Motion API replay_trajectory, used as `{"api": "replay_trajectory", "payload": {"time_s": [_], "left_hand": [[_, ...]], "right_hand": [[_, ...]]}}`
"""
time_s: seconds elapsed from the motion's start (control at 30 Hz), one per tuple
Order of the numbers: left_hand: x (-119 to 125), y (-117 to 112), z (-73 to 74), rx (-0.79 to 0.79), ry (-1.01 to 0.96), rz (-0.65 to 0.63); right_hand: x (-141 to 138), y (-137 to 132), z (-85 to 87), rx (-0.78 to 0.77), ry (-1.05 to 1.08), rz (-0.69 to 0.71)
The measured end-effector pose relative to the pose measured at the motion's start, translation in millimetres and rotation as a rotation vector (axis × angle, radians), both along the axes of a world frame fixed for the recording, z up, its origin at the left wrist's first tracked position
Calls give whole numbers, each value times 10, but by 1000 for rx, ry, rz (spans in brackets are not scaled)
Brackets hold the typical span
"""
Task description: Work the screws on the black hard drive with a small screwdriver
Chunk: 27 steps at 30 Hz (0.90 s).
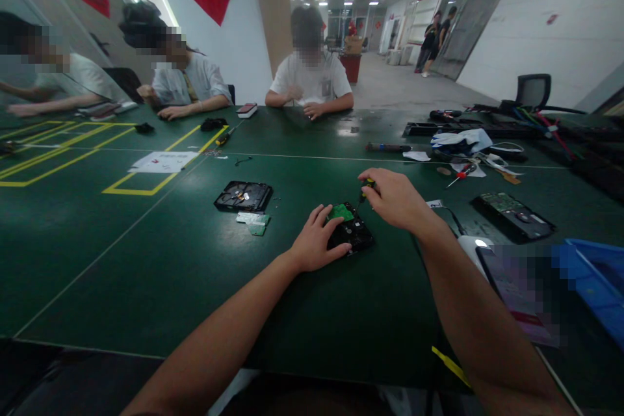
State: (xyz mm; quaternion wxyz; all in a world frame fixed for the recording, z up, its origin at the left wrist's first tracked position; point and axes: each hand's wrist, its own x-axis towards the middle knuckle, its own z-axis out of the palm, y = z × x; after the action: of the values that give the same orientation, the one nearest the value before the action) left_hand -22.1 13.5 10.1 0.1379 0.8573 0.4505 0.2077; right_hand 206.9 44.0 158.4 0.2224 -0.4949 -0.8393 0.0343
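In the head view a black hard drive [358,237] with a green circuit board [341,211] lies on the table in front of me. My left hand [316,240] holds it down from the left, fingers across its top and thumb along the near side. A screwdriver [363,195] with a yellow and black handle is gripped in my right hand [390,198]. Its shaft points down at the drive's right side by the board; whether the tip sits in a screw is too small to tell.
Left of me lie another hard drive [244,196] and a loose circuit board [253,222]. On the right are a third drive [511,216], a blue bin [595,273], a red-handled screwdriver [463,173] and cables. Several people sit across the green table [185,286].
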Motion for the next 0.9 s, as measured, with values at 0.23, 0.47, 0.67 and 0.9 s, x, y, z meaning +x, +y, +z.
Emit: {"api": "replay_trajectory", "payload": {"time_s": [0.23,0.47,0.67,0.9], "left_hand": [[1,-7,2,19,1,2],[-7,-11,27,2,2,5],[-4,-21,50,-8,0,-1],[4,-24,58,-20,-8,6]], "right_hand": [[-4,-17,18,5,-55,-84],[-3,-28,43,-3,-40,-59],[-15,-41,41,-48,8,16],[12,-18,-13,-42,21,-54]]}}
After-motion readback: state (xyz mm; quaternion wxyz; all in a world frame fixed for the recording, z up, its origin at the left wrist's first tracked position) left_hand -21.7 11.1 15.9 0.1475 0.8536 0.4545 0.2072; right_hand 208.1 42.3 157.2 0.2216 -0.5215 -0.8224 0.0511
